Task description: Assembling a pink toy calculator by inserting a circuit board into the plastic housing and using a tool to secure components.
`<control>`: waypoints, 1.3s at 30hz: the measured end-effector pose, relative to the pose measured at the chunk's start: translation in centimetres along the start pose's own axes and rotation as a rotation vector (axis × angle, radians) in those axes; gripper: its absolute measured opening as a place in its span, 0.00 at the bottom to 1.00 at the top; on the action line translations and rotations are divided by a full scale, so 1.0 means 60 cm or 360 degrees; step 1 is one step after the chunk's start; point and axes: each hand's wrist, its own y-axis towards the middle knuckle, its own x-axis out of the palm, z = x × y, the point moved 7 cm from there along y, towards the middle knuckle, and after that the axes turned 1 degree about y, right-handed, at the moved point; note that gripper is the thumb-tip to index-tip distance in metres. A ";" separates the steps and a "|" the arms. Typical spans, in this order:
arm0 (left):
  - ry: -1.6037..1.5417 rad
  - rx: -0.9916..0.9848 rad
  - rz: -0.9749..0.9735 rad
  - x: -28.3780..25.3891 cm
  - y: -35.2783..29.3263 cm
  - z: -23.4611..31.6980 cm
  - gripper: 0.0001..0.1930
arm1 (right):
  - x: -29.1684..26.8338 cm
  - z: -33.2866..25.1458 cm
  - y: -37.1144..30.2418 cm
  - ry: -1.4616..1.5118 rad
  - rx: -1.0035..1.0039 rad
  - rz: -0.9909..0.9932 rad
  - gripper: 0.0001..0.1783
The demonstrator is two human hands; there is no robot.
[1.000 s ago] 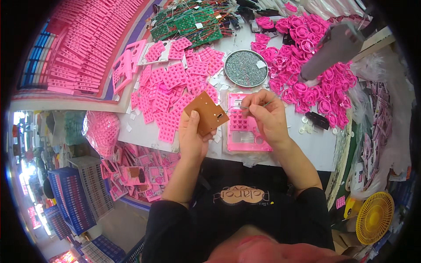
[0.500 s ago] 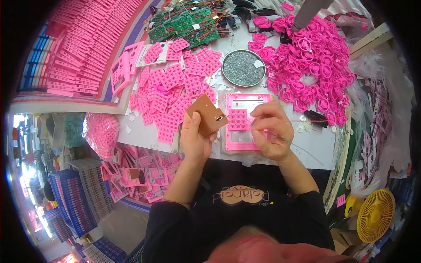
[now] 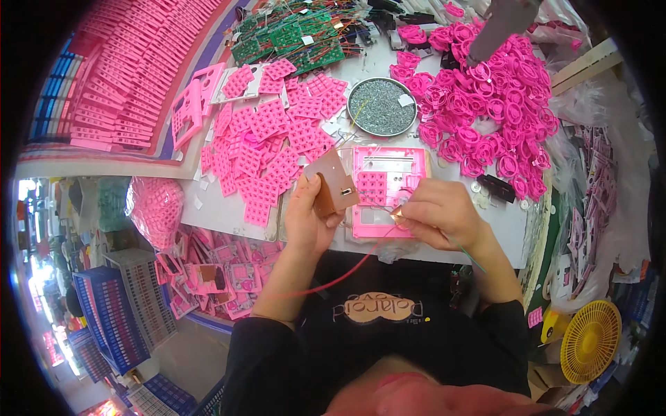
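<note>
My left hand (image 3: 309,218) is closed on a brown circuit board (image 3: 329,182), held tilted at the left edge of a pink plastic casing (image 3: 364,231). The casing lies face-down in front of me with a pink rubber keypad (image 3: 372,188) set in it. Over the casing's lower right, my right hand (image 3: 447,213) pinches a small brass-coloured disc (image 3: 397,213). A red wire (image 3: 347,276) loops from there toward my left forearm. Past my right wrist runs a thin green wire (image 3: 472,258). Where the wires join is too small to tell.
Loose pink keypads (image 3: 267,163) are heaped left of the casing. Behind it stands a round tin of screws (image 3: 378,104). Green circuit boards (image 3: 288,41) with wires lie at the back. Pink ring-shaped parts (image 3: 496,104) pile up at the right, under a grey tool (image 3: 503,31).
My right hand has moved down and closed in a pinch over the casing's lower right. The red wire has swung from the right side to my lap. My left hand still holds the board.
</note>
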 end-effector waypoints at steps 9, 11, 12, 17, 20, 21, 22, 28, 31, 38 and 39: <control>0.0009 0.0154 0.0190 0.012 0.007 -0.016 0.13 | 0.109 0.018 -0.096 0.1828 0.1277 0.0785 0.06; 0.0090 0.0307 0.0274 0.016 0.001 -0.010 0.14 | 0.125 0.013 -0.096 0.2075 0.1362 0.0908 0.06; 0.0127 0.0382 0.0312 0.018 -0.001 -0.007 0.14 | 0.126 0.010 -0.092 0.2071 0.1332 0.0935 0.06; 0.0151 0.0620 0.0077 0.011 -0.002 -0.006 0.16 | 0.107 0.002 -0.084 0.1332 0.0877 0.0775 0.06; 0.0198 0.0633 -0.0149 0.039 -0.005 -0.002 0.17 | 0.101 0.045 -0.065 0.1220 0.0863 0.0690 0.06; 0.0218 0.0616 -0.0212 0.051 -0.006 0.000 0.17 | 0.112 0.065 -0.045 0.1532 0.1013 0.0711 0.06; 0.0230 0.0585 -0.0268 0.049 -0.007 -0.007 0.17 | 0.125 0.079 -0.030 0.1847 0.1154 0.0730 0.06; 0.0411 0.0608 -0.0548 0.015 -0.004 0.008 0.17 | 0.157 0.084 -0.009 0.2452 0.1294 0.0278 0.06; 0.0401 0.0586 -0.0448 0.018 0.004 0.022 0.18 | 0.138 0.073 -0.048 0.2444 0.1480 0.0568 0.06; 0.0205 0.0160 -0.0516 0.013 0.005 -0.027 0.17 | 0.079 0.043 -0.139 0.1970 0.1317 0.1005 0.06; 0.0246 0.0090 -0.0425 0.026 -0.001 -0.033 0.16 | 0.072 0.038 -0.147 0.1872 0.1301 0.0999 0.05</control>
